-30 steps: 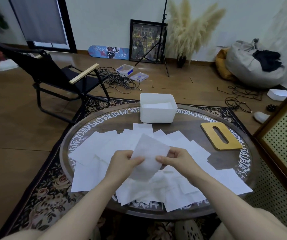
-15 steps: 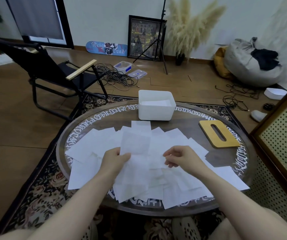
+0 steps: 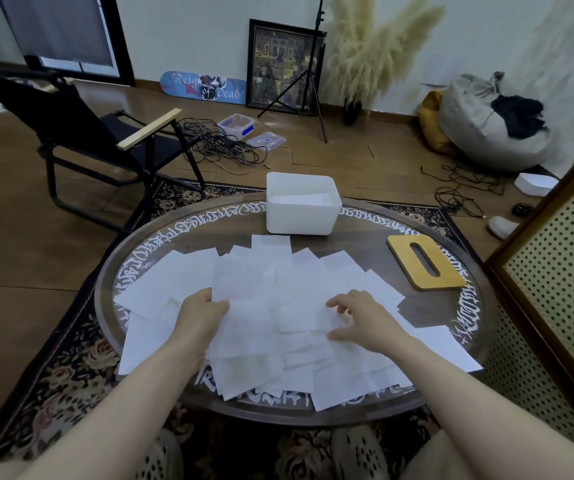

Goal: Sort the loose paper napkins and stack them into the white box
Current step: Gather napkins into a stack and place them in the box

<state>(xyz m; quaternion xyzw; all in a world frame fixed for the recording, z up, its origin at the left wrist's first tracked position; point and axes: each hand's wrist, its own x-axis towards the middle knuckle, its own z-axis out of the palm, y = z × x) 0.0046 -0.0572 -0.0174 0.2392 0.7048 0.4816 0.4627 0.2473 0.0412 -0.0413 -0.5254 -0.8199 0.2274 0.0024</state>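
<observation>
Since a second ago the napkin has gone from held up between both hands to low over the pile of loose napkins, the left hand alone pinching its left edge. Right hand has let go; fingers loosely curled, holding nothing, hovering at the pile's 3 o'clock side. Judgement: right is reaching for another sheet to add. White box at 12 o'clock on the table, apart from both hands, some napkins already inside.

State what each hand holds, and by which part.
Left hand holds a napkin in its grip by the near left edge. Right hand holds nothing.
</observation>
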